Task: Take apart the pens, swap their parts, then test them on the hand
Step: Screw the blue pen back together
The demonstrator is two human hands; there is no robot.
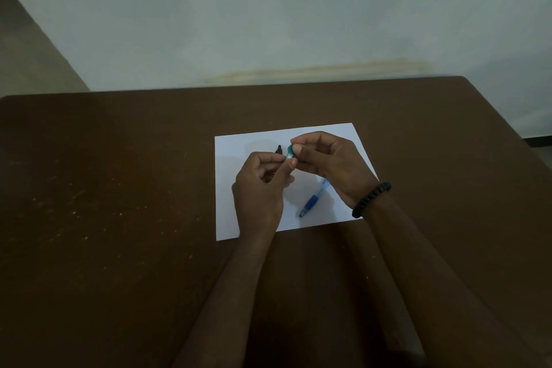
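Tabletop (119, 188) of dark brown fills most of our view, its far edge running along a pale wall (268, 9). Toward the far right part of it lies a white sheet of paper (227, 158), and both our hands work above that sheet.

Our left hand (258, 188) hovers over the left half of the paper, fingers curled, its thumb and forefinger pinching the near end of a small teal pen part (289, 152). Just beyond that hand a black pen piece (279, 149) shows, pointed end toward the far edge; whether it lies on the paper or is held in the left hand we cannot tell.

Our right hand (322, 161) meets the left above the middle of the sheet, its fingertips closed on the far end of the same teal pen part, so both grips are clamped on it. A black beaded bracelet (372, 199) sits on the right wrist.

Under the right hand a blue pen (313, 200) rests on the paper, aslant, tip pointing to the sheet's near edge, touched by neither hand.
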